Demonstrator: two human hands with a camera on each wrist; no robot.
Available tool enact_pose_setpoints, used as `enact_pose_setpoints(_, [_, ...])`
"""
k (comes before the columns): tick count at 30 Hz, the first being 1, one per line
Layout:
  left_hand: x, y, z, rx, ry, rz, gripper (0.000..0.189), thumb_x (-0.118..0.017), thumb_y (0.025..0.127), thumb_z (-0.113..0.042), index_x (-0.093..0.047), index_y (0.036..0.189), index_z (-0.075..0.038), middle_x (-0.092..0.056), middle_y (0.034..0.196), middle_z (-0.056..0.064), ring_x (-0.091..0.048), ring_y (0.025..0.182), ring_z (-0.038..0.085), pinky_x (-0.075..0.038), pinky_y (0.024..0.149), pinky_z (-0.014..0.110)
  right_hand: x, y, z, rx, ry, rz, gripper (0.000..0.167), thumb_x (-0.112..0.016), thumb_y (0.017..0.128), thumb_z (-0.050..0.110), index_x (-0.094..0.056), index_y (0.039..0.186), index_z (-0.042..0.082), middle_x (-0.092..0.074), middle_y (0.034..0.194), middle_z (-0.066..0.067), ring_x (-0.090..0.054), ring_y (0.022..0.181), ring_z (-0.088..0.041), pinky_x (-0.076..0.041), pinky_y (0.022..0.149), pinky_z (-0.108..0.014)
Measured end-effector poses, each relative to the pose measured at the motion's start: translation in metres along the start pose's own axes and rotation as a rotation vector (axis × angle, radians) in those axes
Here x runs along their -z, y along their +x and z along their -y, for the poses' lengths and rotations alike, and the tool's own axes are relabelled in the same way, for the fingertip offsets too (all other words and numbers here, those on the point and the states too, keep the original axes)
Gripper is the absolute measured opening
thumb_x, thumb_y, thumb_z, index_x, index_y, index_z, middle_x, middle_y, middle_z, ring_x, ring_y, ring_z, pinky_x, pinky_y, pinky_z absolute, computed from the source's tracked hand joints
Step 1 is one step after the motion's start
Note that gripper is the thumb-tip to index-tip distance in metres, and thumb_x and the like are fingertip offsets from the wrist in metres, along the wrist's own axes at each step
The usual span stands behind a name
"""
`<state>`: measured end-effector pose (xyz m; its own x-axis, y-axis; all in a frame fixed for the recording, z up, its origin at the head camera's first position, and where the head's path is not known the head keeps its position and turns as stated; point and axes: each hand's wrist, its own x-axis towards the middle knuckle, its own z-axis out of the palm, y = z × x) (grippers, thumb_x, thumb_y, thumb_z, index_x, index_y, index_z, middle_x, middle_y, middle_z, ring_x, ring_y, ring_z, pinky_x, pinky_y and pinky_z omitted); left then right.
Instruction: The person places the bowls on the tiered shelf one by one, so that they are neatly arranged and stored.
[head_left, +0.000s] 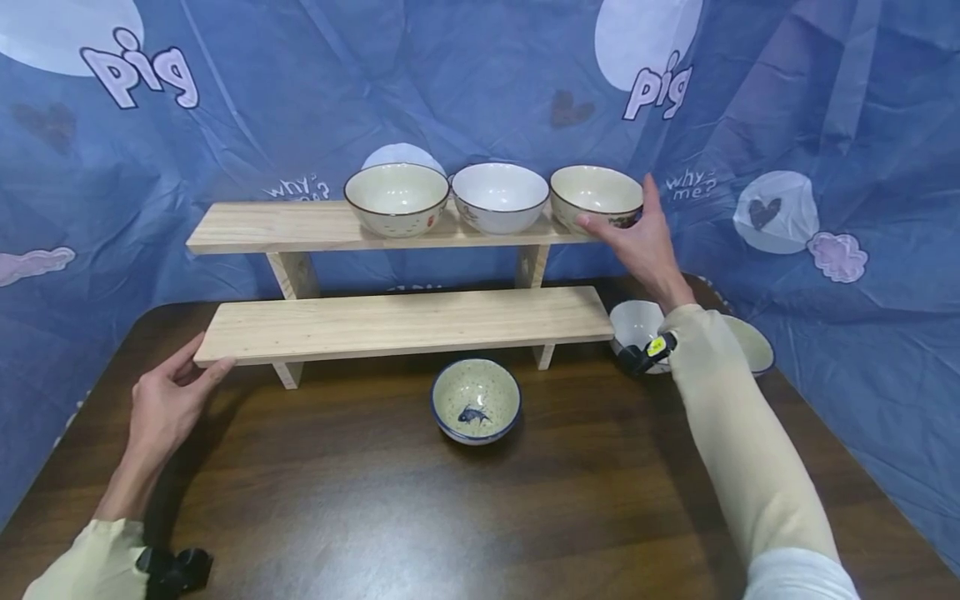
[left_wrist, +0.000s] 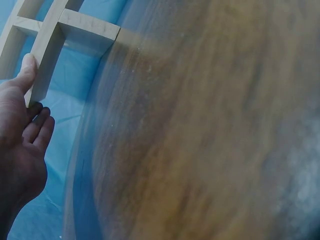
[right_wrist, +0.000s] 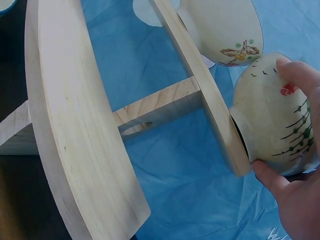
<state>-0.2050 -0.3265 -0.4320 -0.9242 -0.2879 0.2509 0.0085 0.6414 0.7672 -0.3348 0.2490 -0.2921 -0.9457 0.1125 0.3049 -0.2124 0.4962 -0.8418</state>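
A two-tier wooden shelf [head_left: 405, 323] stands on the table. My left hand [head_left: 167, 407] grips the left end of its lower board, thumb on one side and fingertips on the other in the left wrist view. On the upper board, three bowls sit in a row. My right hand [head_left: 651, 248] holds the rightmost one, a cream bowl [right_wrist: 267, 112] with a red flower and dark branches painted outside, its thumb and fingers spread round the side. Beside it are a white bowl [head_left: 500, 198] and, further left, a cream bowl with a dark rim [head_left: 397, 200].
A speckled bowl with a blue rim and fish [head_left: 476, 402] stands on the brown table [head_left: 450, 517] before the shelf. Right of the shelf, partly behind my right forearm, are a white bowl [head_left: 634, 321] and a pale green bowl [head_left: 752, 343]. Blue printed cloth [head_left: 480, 75] hangs behind.
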Motion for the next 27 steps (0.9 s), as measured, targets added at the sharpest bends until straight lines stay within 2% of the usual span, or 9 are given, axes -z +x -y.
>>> enact_pose_setpoints(11, [0.0008,-0.0010,0.0022,0.017,-0.017,0.003,0.069,-0.075,0.097,-0.038,-0.049,0.154,-0.009,-0.057,0.139,0.027,-0.053,0.102,-0.014,-0.039,0.073,0.002,-0.0055,0.0010,0.0007,0.006,0.018,-0.018,0.119,-0.083,0.086,0.042,-0.002,0.167,0.010,-0.017,0.170,-0.017,-0.023,0.152,-0.025,-0.018,0.120,-0.032])
enact_pose_setpoints(18, [0.0006,0.0004,0.0013,0.019,0.009,0.008,0.070,-0.074,0.097,-0.041,-0.049,0.155,-0.010,-0.057,0.141,0.025,-0.057,0.113,0.000,-0.038,0.073,0.002,-0.0057,0.0006,-0.0003,0.017,0.036,-0.015,0.123,-0.083,0.085,0.040,0.004,0.167,0.012,-0.008,0.172,-0.016,-0.015,0.154,-0.022,-0.013,0.120,-0.030])
enact_pose_setpoints(21, [-0.0005,0.0006,0.0013,0.013,0.006,0.009,0.070,-0.074,0.097,-0.041,-0.049,0.155,-0.010,-0.057,0.140,0.025,-0.057,0.110,-0.004,-0.038,0.073,0.002,-0.0046,-0.0003,-0.0010,0.015,0.035,-0.014,0.123,-0.082,0.085,0.041,0.005,0.167,0.012,-0.005,0.172,-0.016,-0.013,0.155,-0.021,-0.012,0.120,-0.030])
enact_pose_setpoints(23, [-0.0008,0.0004,0.0015,0.006,-0.001,0.004,0.069,-0.074,0.097,-0.039,-0.050,0.154,-0.010,-0.058,0.138,0.026,-0.054,0.103,-0.011,-0.038,0.073,0.002,-0.0037,-0.0019,-0.0016,0.011,0.025,-0.013,0.123,-0.082,0.086,0.043,0.006,0.167,0.013,-0.002,0.173,-0.014,-0.010,0.155,-0.022,-0.011,0.121,-0.033])
enact_pose_setpoints(27, [-0.0006,0.0001,0.0015,-0.001,-0.012,-0.004,0.068,-0.074,0.097,-0.038,-0.051,0.154,-0.010,-0.058,0.137,0.027,-0.051,0.098,-0.016,-0.038,0.073,0.002,-0.0026,-0.0073,-0.0061,0.023,0.037,-0.003,0.123,-0.080,0.087,0.042,0.009,0.166,0.014,-0.007,0.172,-0.016,-0.019,0.154,-0.033,-0.024,0.120,-0.043])
